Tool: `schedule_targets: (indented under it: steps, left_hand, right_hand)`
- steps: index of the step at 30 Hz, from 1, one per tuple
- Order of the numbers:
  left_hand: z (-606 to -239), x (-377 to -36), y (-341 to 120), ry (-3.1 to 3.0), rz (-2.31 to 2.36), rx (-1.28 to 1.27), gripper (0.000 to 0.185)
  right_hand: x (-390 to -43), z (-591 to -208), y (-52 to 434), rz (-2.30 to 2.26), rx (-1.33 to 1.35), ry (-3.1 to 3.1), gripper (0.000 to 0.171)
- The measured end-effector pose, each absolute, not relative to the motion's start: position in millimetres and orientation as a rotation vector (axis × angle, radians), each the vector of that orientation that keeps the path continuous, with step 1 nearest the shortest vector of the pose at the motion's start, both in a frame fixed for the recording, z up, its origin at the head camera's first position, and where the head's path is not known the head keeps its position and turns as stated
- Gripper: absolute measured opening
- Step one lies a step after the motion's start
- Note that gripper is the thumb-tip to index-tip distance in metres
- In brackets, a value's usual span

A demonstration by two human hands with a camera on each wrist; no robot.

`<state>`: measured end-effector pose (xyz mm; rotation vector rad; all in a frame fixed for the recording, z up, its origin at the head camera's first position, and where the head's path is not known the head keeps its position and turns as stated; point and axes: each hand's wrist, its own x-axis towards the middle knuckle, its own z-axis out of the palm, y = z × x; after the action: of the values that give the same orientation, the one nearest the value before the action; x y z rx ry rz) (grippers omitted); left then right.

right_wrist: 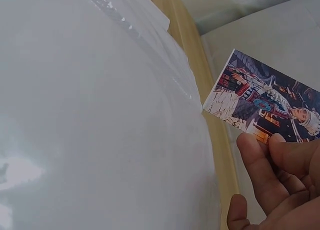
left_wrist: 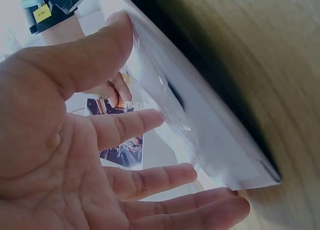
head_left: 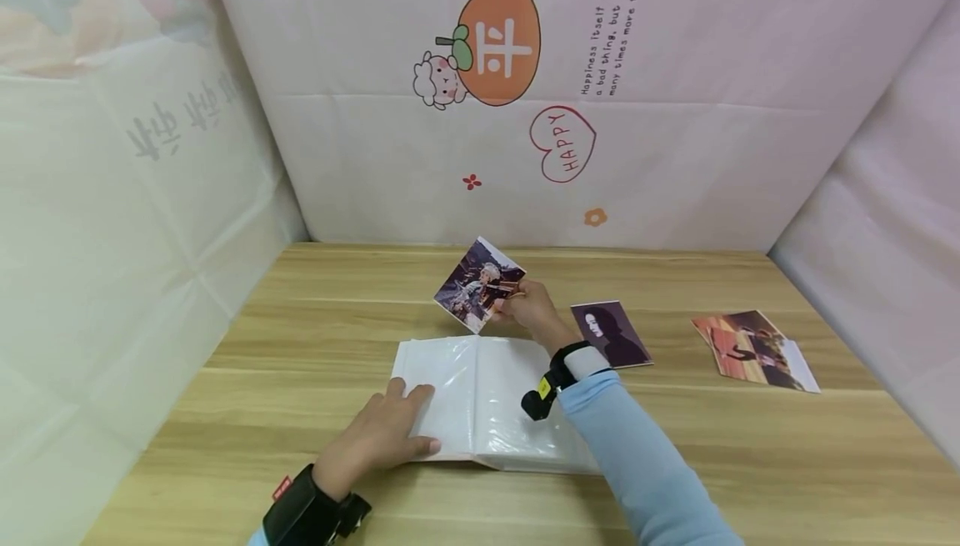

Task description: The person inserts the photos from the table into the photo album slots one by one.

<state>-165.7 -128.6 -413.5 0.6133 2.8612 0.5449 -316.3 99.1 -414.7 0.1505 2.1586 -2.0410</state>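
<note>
Right now, right hand (head_left: pixel 528 306) raised just past the far edge of the open album (head_left: pixel 480 400), fingers (right_wrist: pixel 260 162) and thumb pinching one corner of a photo (head_left: pixel 480 284), so that grip grasping the print, not released. Photo tilted up off the worktop (head_left: pixel 300 338), picture side toward the head camera, lower corner hanging just above the album's far edge near the spine, the rest of the print up and to the left of the pinching fingers. Seen from the right wrist, same print (right_wrist: pixel 265 107) beside a glossy plastic sleeve page, corner close to that page, touching or not cannot tell. Left hand (head_left: pixel 382 438) flat on the album's left page near the front edge, fingers straight and spread, thumb (left_wrist: pixel 95 52) against the clear sleeve: that grip released, pressing only, clenched on nothing. Album lying open and flat on the worktop between both arms. Further right, a dark portrait print (head_left: pixel 611 333) lying just beside the right wrist, and a small overlapped stack of prints (head_left: pixel 753 350) well apart toward the right edge.
</note>
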Motion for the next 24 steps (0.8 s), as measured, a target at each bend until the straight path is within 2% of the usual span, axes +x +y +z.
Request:
schedule_targets:
  steps: [24]
  left_hand:
    - [-414.3,-165.8,-129.8,2.867,0.607,0.600,0.070]
  right_hand:
    - [-317.8,-415.5,98.1,-1.989,0.223,2.151,0.029]
